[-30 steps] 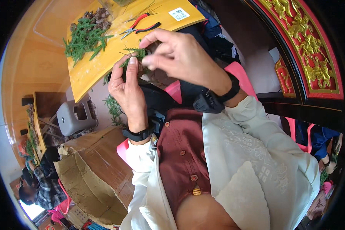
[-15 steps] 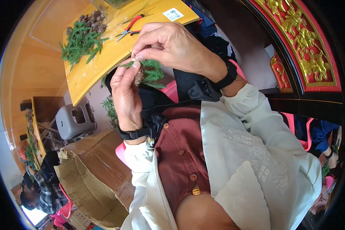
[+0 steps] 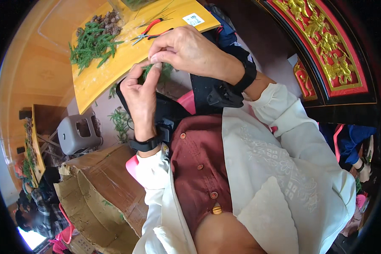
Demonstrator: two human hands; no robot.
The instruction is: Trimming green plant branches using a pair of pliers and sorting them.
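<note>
Green bunch, hand-held off the table's near edge

Head view: one bunch of green sprigs (image 3: 164,73) just past the near edge of the table (image 3: 110,73). Left hand (image 3: 140,96) pinches it, thumb against forefinger, presumably to steady it. Right hand (image 3: 184,47): thumb and forefinger pressed together; I can't tell what's between. One pair of pliers (image 3: 144,35) by the near edge, likely for easy reach. One greenery heap (image 3: 91,45), left edge; pinecones (image 3: 110,26) beside, uncountable.

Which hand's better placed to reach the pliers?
Right, probably: the right hand looks nearer the pliers, which lie on the table; the left hand sits farther off, holding green sprigs.
</note>
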